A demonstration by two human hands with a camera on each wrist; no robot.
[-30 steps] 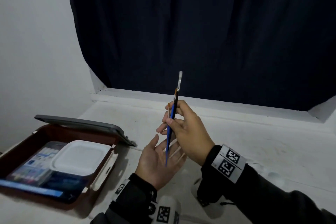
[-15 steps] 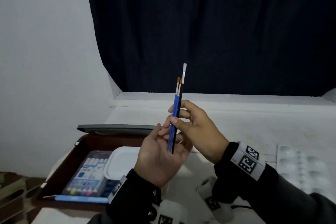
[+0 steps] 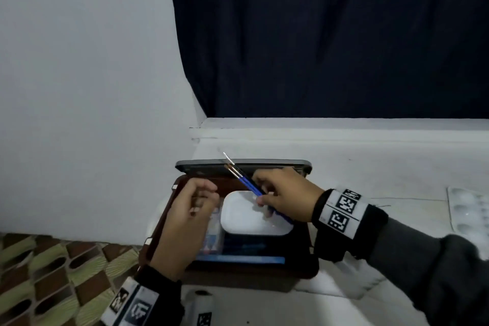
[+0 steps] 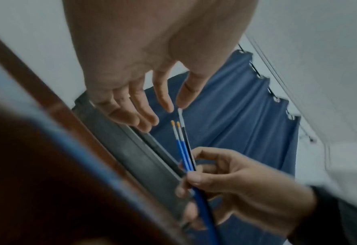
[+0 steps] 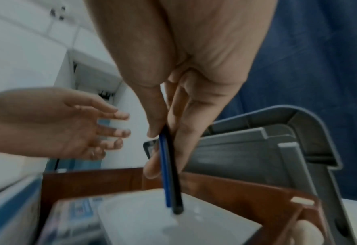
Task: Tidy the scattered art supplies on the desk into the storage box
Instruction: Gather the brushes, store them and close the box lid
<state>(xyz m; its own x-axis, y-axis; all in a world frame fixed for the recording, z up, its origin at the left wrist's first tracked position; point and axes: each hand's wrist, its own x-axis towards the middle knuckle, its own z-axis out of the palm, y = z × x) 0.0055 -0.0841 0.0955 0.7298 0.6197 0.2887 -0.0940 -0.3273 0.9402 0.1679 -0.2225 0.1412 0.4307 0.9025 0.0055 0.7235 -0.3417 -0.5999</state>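
Three thin paintbrushes (image 3: 243, 180), two blue and one black, are pinched together in my right hand (image 3: 264, 193). They slant over the open brown storage box (image 3: 158, 230), bristles toward the back left. In the right wrist view the brushes' (image 5: 169, 174) butt ends sit at the white square container (image 5: 152, 223) inside the box. My left hand (image 3: 203, 198) hovers over the box's left side with relaxed fingers (image 4: 148, 112), holding nothing, just clear of the bristle tips (image 4: 180, 114).
The box's grey lid (image 3: 277, 165) stands open at the back. A marker set (image 3: 213, 238) lies in the box beside the white container (image 3: 246, 217). A white paint palette (image 3: 468, 212) lies on the desk at the far right. Patterned floor shows at lower left.
The brushes stood upright with their ends on my left palm; now my right hand has tilted them and carried them over the box. The left hand has come away from them.
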